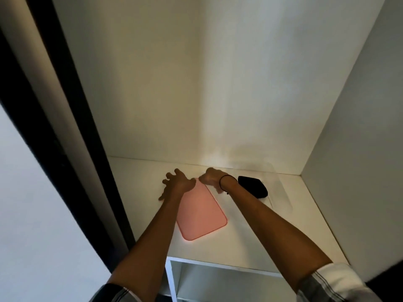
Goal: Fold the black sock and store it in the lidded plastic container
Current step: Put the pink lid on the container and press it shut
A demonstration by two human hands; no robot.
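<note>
The black sock (pixel 253 185), folded into a compact bundle, lies inside a clear plastic container (pixel 283 194) at the back right of a white shelf. The container's walls are faint and it has no lid on. A pink lid (pixel 201 212) lies flat on the shelf to the left of it. My left hand (pixel 174 183) hovers over the lid's far left edge with its fingers spread and nothing in it. My right hand (pixel 210 177) is at the lid's far corner, just left of the sock. Its fingers are curled and blurred, and a grip on the lid cannot be made out.
The shelf (pixel 272 236) sits inside a white wardrobe, with a back wall (pixel 196 94) and a right side panel (pixel 359 127) close by. A dark door frame (pixel 65 138) runs down the left. A lower compartment (pixel 207 282) opens under the shelf's front edge.
</note>
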